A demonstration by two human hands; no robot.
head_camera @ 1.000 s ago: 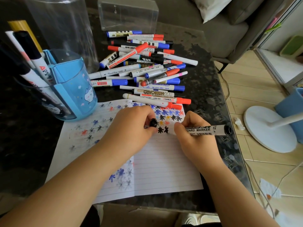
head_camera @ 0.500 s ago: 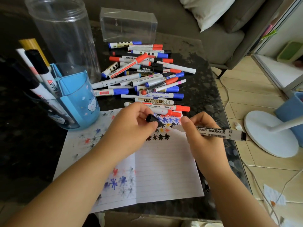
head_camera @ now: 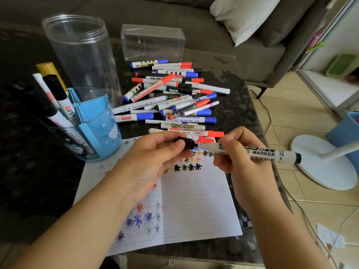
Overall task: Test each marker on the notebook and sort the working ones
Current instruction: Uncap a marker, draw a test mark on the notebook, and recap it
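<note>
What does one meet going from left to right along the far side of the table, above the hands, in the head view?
Blue pen cup → clear round jar → pile of markers. The clear box lies behind the pile, so I leave it out.

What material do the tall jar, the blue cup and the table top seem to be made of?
Tall jar: likely clear plastic; see-through, ridged rim.
Blue cup: translucent plastic, glossy; markers show through, printed cloud.
Table top: dark speckled stone or imitation stone, possibly under glass; polished, with reflections.
</note>
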